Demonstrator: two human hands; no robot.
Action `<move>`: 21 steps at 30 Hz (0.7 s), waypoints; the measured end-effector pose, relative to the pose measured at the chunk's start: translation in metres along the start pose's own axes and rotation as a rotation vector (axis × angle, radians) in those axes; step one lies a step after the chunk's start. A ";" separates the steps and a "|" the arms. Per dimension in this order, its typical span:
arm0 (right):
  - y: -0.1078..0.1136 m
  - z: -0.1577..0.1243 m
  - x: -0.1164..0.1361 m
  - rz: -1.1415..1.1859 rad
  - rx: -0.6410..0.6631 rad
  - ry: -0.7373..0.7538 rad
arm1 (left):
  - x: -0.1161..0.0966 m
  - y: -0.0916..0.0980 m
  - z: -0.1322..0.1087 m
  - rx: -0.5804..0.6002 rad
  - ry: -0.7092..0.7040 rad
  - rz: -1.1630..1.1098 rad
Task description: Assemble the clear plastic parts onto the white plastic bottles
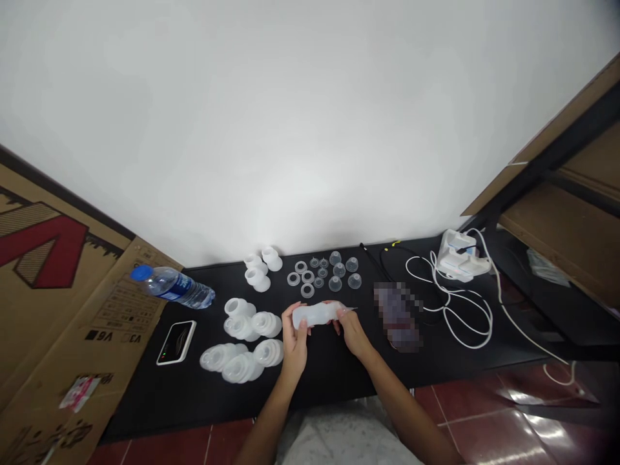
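Both my hands hold a frosted, translucent silicone part (pixel 314 315) above the black tabletop (pixel 145 394). My left hand (pixel 294 339) grips its near end, and my right hand (pixel 351 332) pinches its far end. A thin metal pin (pixel 353 309) sticks out past my right fingers. Left of my hands stand stacks of frosted, funnel-like pump parts (pixel 241 368). Beyond my hands lie several clear silicone rings (pixel 301 267) and several small clear cups (pixel 339 270).
A water bottle (pixel 172 287) with a blue cap lies at the left, near a flat white device (pixel 177 342). To the right are a pixelated object (pixel 397 316), a white unit (pixel 460 257) and looped white tubing (pixel 453 326). Cardboard (pixel 62 310) stands at the left.
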State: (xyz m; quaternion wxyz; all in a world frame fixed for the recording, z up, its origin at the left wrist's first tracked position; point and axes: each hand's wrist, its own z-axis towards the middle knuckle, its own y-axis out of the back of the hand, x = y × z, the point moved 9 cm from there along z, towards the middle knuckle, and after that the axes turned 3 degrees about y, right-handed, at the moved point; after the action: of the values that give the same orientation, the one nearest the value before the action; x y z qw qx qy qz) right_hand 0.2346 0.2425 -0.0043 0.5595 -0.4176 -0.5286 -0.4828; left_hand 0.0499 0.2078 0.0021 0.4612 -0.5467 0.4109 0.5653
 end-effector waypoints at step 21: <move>-0.005 -0.007 0.005 -0.032 0.093 0.112 | 0.011 0.011 0.007 -0.077 0.058 -0.063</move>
State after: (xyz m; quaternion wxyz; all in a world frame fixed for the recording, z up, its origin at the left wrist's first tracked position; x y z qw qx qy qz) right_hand 0.2312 0.2339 0.0002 0.5991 -0.3552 -0.5249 -0.4892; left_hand 0.0377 0.2129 -0.0085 0.4451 -0.5928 0.3846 0.5501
